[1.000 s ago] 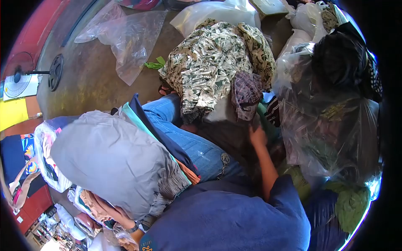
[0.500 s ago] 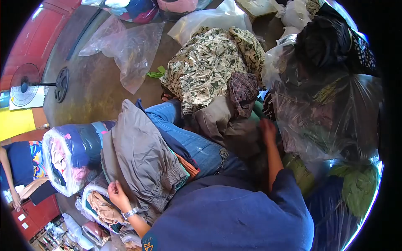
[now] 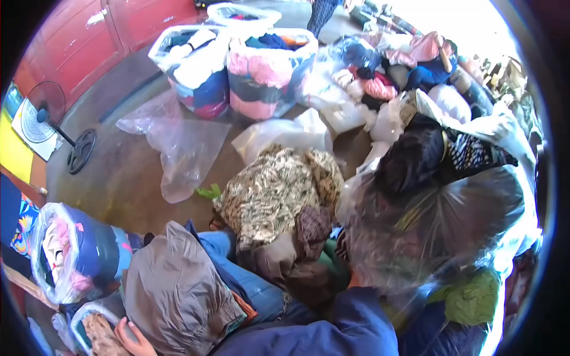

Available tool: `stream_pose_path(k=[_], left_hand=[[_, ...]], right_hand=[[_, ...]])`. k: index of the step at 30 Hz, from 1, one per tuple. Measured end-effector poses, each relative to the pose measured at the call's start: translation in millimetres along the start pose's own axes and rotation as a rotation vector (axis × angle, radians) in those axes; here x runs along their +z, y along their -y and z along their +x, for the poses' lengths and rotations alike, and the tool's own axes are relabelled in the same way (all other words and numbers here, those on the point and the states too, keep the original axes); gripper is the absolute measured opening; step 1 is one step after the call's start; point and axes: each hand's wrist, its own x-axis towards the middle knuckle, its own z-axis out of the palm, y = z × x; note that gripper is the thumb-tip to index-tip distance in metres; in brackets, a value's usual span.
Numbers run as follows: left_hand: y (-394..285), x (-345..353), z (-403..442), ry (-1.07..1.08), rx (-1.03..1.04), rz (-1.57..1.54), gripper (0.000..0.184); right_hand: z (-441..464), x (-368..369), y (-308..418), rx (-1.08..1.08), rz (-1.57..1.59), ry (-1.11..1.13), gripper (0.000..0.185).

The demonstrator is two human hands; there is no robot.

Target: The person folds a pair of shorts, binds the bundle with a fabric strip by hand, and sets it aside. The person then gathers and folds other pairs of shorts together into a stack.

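A grey garment with a gathered waistband point(image 3: 172, 288) lies over my left thigh, on top of a stack with navy, teal and orange edges. My left hand point(image 3: 134, 339) is beside its lower left edge, fingers apart, holding nothing. My right hand point(image 3: 355, 280) is almost wholly hidden behind my sleeve, near the dark green cloth and the big clear bag; its fingers do not show. In front of me lies a pile: a leaf-patterned garment point(image 3: 270, 193), a dark plaid cloth point(image 3: 313, 230) and a brown-grey cloth point(image 3: 285, 261).
A big clear bag of clothes point(image 3: 439, 225) stands at the right. Filled bags point(image 3: 267, 77) stand at the back, near a person in blue point(image 3: 430, 74). An empty plastic bag point(image 3: 187, 145) lies on the floor near a fan point(image 3: 44, 118). Another filled bag point(image 3: 83, 255) is at left.
The view has tilted up, showing more of the back. The grey garment, earlier spread wide and raised, now lies over the stack. My left hand has come out from under it; my right hand has become mostly hidden.
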Motion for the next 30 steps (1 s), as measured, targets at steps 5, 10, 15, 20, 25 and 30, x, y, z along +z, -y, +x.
stream_pose_path(k=[5,10,15,20,25,30], left_hand=[[-68,24,14,0.262,0.169,-0.032,0.026],[-55,31,14,0.332,0.133,-0.143,0.027],[-59,27,13,0.325,0.13,-0.197,0.026],[-71,23,10,0.3,0.176,-0.231,0.024],[-90,4,10,0.344,0.174,-0.356,0.024],[-100,0,10,0.376,0.141,-0.435,0.03]], right_hand=[[-9,-7,17,-0.042,-0.018,0.062,0.053],[-26,-18,29,-0.252,0.114,0.042,0.053],[-105,-116,103,-0.687,0.407,0.119,0.041],[-170,-193,223,-0.98,0.869,0.098,0.022],[-204,-252,292,-1.243,0.914,-0.398,0.035],[-243,-279,306,-1.509,0.69,-0.694,0.035]])
